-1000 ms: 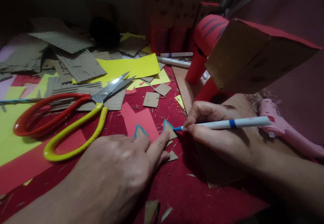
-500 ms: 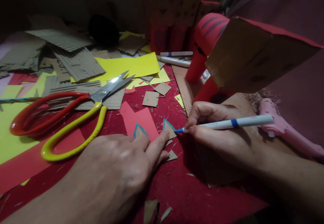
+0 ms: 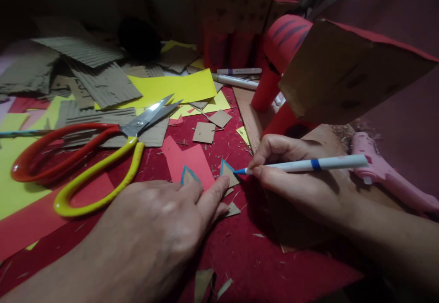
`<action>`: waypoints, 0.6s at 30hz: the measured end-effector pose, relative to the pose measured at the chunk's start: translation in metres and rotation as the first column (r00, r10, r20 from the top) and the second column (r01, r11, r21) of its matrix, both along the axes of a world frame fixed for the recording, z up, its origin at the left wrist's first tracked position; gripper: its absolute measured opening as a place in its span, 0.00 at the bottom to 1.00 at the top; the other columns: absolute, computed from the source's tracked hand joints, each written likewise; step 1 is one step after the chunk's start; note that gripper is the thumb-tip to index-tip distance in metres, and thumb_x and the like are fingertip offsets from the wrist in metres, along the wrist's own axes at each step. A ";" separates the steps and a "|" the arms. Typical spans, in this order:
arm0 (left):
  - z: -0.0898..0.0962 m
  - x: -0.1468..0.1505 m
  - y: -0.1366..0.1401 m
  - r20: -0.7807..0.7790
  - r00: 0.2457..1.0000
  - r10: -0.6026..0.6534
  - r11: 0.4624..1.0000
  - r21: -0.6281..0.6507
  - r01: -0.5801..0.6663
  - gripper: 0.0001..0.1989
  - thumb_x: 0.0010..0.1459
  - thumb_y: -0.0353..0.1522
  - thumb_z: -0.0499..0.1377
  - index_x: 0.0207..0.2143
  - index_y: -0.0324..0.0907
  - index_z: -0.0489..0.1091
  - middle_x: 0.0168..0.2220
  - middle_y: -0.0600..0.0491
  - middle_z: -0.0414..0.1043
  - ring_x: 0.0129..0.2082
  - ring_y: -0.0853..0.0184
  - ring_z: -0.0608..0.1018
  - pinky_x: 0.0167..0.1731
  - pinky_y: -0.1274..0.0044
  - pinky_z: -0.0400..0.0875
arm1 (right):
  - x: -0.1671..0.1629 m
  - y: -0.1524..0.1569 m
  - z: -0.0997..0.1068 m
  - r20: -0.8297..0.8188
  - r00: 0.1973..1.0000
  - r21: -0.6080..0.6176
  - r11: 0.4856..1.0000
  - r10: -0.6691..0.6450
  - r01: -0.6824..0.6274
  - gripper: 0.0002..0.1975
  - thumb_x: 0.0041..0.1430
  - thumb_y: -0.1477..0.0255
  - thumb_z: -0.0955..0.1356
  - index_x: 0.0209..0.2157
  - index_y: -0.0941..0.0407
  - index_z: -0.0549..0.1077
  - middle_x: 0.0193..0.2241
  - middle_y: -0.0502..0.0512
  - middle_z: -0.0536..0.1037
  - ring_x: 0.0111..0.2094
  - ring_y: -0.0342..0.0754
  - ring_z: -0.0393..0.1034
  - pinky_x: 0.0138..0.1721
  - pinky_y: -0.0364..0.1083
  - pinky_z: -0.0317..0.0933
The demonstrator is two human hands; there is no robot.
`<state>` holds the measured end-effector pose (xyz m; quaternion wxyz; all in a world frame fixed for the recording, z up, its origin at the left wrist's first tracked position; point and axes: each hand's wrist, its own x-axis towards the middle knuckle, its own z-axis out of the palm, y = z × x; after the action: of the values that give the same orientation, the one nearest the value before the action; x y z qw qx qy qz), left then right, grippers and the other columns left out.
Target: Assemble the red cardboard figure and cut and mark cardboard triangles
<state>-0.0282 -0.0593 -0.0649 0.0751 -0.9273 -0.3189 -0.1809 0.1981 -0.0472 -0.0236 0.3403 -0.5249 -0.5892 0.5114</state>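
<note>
My right hand (image 3: pixel 291 166) is closed in a pinch around a white marker (image 3: pixel 295 164) with a blue band. Its blue tip touches the right edge of a small pointed cardboard piece (image 3: pixel 227 175) with a blue border. My left hand (image 3: pixel 164 220) lies palm down, its index fingertip pressing this piece against the red table covering while the thumb rests just beneath. A second blue-edged cardboard piece (image 3: pixel 188 175) shows beyond the left fingers, partly hidden by them. Red paper (image 3: pixel 195 159) lies under and behind it. Close by is a small cardboard scrap (image 3: pixel 233 209).
Large scissors (image 3: pixel 137 127) with red and yellow handles lie opened at left. Behind are corrugated cardboard scraps (image 3: pixel 103 81) and yellow paper (image 3: pixel 178 88). A red figure (image 3: pixel 288 35) with a cardboard box (image 3: pixel 350 74) stands at right, near a pink glue gun (image 3: pixel 384 170).
The marker and my right hand have shifted slightly left, the tip moving up along the right edge of the cardboard piece. My left hand stays in place.
</note>
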 end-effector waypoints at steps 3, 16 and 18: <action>-0.001 -0.001 0.000 0.008 1.000 -0.003 1.000 -0.012 0.004 0.24 0.66 0.32 0.47 0.63 0.46 0.63 0.20 0.57 0.65 0.17 0.62 0.63 0.22 0.68 0.42 | 0.002 -0.001 -0.001 0.020 1.000 -0.001 1.000 0.013 -0.013 0.08 0.50 0.83 0.66 0.24 0.55 0.68 0.16 0.43 0.67 0.17 0.38 0.58 0.15 0.37 0.46; 0.005 0.000 0.001 -0.023 0.999 -0.026 1.000 -0.006 0.025 0.26 0.61 0.29 0.48 0.62 0.42 0.64 0.20 0.56 0.66 0.16 0.61 0.64 0.18 0.68 0.44 | 0.002 0.001 0.007 0.123 0.992 -0.032 0.999 0.013 -0.010 0.07 0.48 0.81 0.67 0.21 0.55 0.67 0.16 0.44 0.66 0.18 0.39 0.56 0.16 0.39 0.44; 0.005 0.000 0.001 -0.008 1.000 -0.023 1.000 -0.018 0.022 0.28 0.60 0.29 0.48 0.63 0.43 0.62 0.21 0.55 0.66 0.16 0.60 0.64 0.18 0.68 0.44 | 0.003 0.000 0.006 0.124 0.992 -0.032 0.999 0.014 -0.010 0.08 0.48 0.80 0.67 0.22 0.55 0.68 0.16 0.44 0.67 0.18 0.39 0.56 0.17 0.40 0.45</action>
<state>-0.0284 -0.0586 -0.0602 0.0663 -0.9323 -0.3097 -0.1750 0.2010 -0.0470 -0.0174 0.2916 -0.5573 -0.6043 0.4891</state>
